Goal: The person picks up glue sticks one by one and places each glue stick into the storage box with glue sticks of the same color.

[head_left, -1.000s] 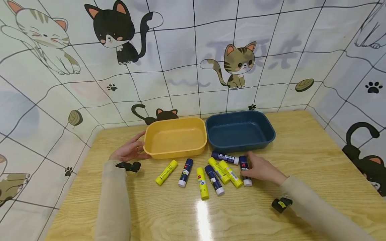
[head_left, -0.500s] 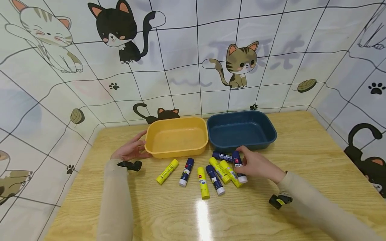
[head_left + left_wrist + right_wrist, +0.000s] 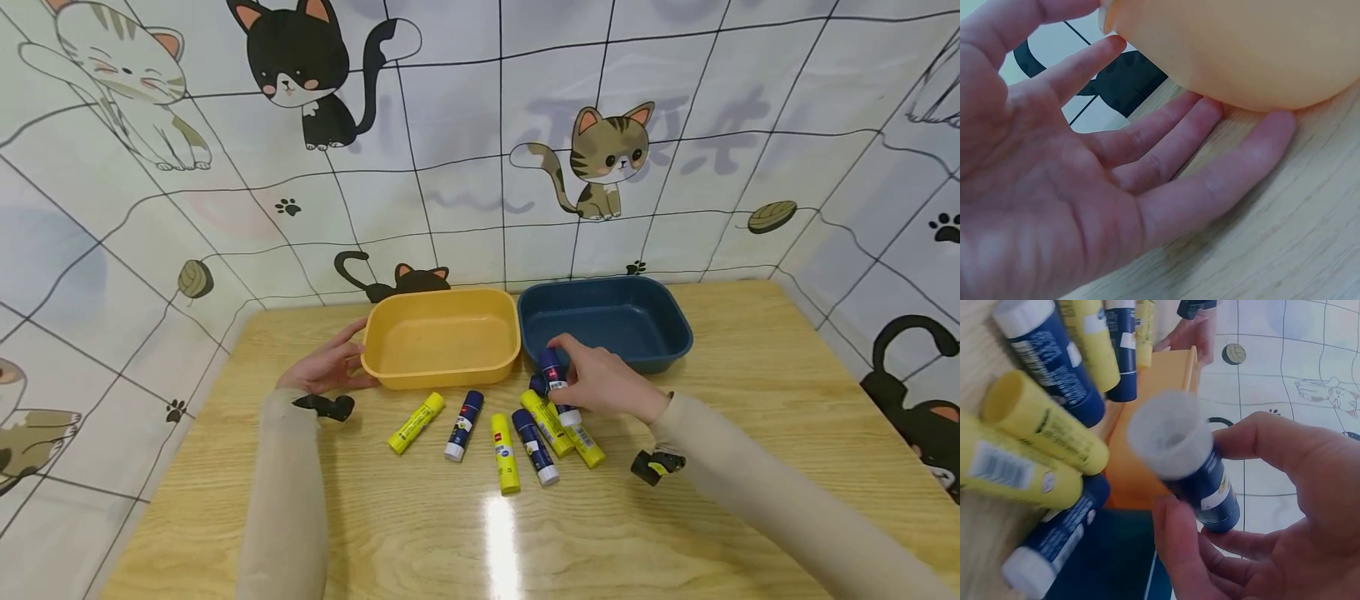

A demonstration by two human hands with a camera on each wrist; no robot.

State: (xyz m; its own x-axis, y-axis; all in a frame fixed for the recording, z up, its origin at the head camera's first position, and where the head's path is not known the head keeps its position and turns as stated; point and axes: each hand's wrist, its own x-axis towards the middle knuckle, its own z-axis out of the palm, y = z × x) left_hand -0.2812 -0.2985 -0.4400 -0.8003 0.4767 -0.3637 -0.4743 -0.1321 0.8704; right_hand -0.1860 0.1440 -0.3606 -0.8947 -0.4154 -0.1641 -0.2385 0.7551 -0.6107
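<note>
My right hand point(image 3: 606, 380) pinches a navy glue stick point(image 3: 555, 379) with a white end, raised over the pile in front of the blue bin. In the right wrist view that glue stick point(image 3: 1200, 475) sits tilted between thumb and fingers. My left hand point(image 3: 326, 364) touches the left side of the yellow bin point(image 3: 442, 382). Its fingers point(image 3: 1191, 190) extend to the bin's lower edge in the left wrist view. Below the held stick lie yellow glue sticks point(image 3: 546, 423), and another navy one point(image 3: 1060, 537) is partly covered in the head view.
The blue bin point(image 3: 671, 354) stands right of the yellow one, with a cat-print backdrop point(image 3: 450, 200) behind both. On the wooden table point(image 3: 405, 525) lie more glue sticks: a yellow one point(image 3: 416, 423) at left, a navy one point(image 3: 463, 425), another yellow point(image 3: 505, 454) and another navy point(image 3: 536, 447).
My right hand has lifted the navy glue stick off the table and moved it left and away from me, over the other sticks. My left hand stays at the yellow bin.
</note>
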